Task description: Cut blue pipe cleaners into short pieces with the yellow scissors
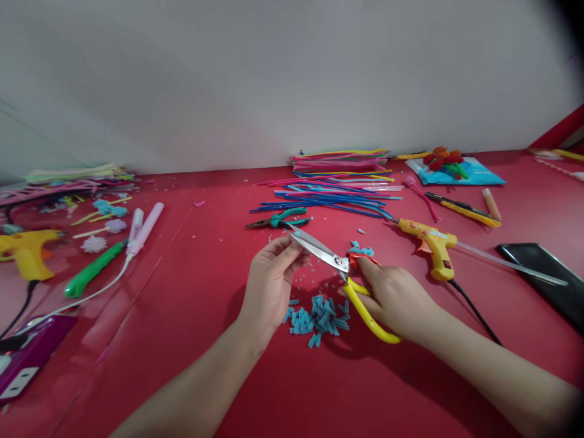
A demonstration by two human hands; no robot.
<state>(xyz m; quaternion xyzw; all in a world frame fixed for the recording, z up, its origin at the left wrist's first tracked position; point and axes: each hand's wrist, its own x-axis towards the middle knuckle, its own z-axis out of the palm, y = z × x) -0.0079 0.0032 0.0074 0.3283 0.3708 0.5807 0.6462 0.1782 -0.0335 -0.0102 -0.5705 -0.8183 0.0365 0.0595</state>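
Observation:
My right hand (395,298) grips a pair of scissors (322,250), with yellow and red handles and metal blades pointing up and left. At the blade tips, the fingers of my left hand (274,274) are pinched together. What they hold, if anything, is too small and hidden to make out. On the red table below the hands lies a loose heap of short blue strips (319,319). A smaller group of blue bits (362,249) is just beyond the right hand. Pliers with teal handles (278,220) lie just behind the scissors' tips.
Bundles of coloured pipe cleaners (340,163) lie along the wall. A yellow glue gun (431,243) and a black phone (542,274) are to the right. Leftward are another glue gun (31,252), a green-handled tool (95,269) and a purple power strip (34,353).

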